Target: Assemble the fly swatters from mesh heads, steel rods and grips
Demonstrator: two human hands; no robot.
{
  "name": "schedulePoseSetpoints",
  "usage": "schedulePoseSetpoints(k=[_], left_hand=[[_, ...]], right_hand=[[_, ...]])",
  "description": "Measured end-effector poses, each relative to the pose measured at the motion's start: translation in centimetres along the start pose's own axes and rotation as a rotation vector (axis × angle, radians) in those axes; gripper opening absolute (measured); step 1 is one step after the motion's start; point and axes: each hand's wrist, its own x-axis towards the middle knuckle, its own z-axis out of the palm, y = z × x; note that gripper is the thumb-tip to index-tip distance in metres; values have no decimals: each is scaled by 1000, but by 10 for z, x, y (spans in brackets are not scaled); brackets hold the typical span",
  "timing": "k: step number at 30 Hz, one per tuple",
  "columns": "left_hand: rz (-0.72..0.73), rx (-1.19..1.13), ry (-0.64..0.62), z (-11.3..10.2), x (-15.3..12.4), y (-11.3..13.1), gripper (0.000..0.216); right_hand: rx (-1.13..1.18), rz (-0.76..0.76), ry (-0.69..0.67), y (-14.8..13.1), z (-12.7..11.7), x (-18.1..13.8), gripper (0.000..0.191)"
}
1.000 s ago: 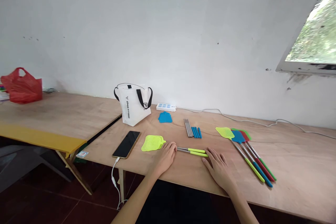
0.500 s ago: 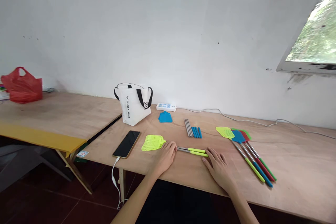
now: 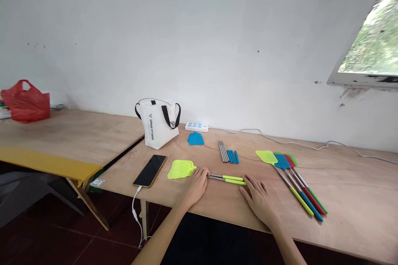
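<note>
"Spotted the white wall (image 3: 214, 45) and wooden table (image 3: 224, 203) in the head view?"

"Yes. Saw two yellow-green swatters (image 3: 181, 169) lying near its front edge."

"Made out any grip?"

"Saw the left hand (image 3: 197, 184) curled over the shafts (image 3: 217, 178); couldn't tell gripping from resting. Saw the right hand (image 3: 258, 198) loosely spread, touching the ends of the handles (image 3: 234, 182)."

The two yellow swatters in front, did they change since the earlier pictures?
Nothing visibly moved, and nothing was taken hold of or let go. The two yellow swatters stayed put, the left grip still over their shafts, the right grip still at their handle ends.
</note>
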Motion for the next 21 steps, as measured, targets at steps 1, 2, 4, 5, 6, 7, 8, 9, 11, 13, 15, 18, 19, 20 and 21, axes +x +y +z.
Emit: schedulePoseSetpoints(k=[1, 2, 4, 5, 6, 7, 8, 9, 11, 13, 15, 18, 19, 20, 21], left_hand=[[-3, -4, 0, 0, 0, 0, 21], [-5, -6, 0, 0, 0, 0, 21], [-3, -5, 1, 0, 0, 1, 21], [-2, -3, 3, 0, 0, 1, 21], [1, -1, 3, -1, 0, 1, 20], [5, 1, 3, -1, 0, 1, 20], [7, 3, 4, -1, 0, 2, 19], [8, 3, 6, -1, 0, 2, 19], [6, 4, 10, -1, 0, 2, 17], [0, 1, 14, 0, 0, 1, 16], [-6, -7, 16, 0, 1, 1, 16], [5, -78, 3, -2, 1, 2, 20], [14, -122, -15, -3, 2, 3, 23], [23, -167, -37, -4, 2, 4, 26], [32, -206, -59, -5, 2, 5, 28]], right_hand=[[1, 0, 1, 0, 0, 0, 57], [0, 1, 1, 0, 0, 0, 57], [-5, 5, 1, 0, 0, 0, 57], [-6, 6, -1, 0, 0, 0, 58], [-6, 6, -4, 0, 0, 0, 58], [-6, 6, -7, 0, 0, 0, 58], [-5, 5, -10, 0, 0, 0, 59], [-5, 3, -12, 0, 0, 0, 59], [-5, 2, -11, 0, 1, 0, 60], [-6, 5, -7, 0, 1, 0, 59], [-4, 4, -2, 0, 0, 0, 58], [18, -3, 14, -1, 0, 0, 58], [30, -6, 20, -2, -1, 0, 57], [43, -6, 24, -2, -1, -1, 56], [56, -5, 27, -2, -2, -1, 55]])
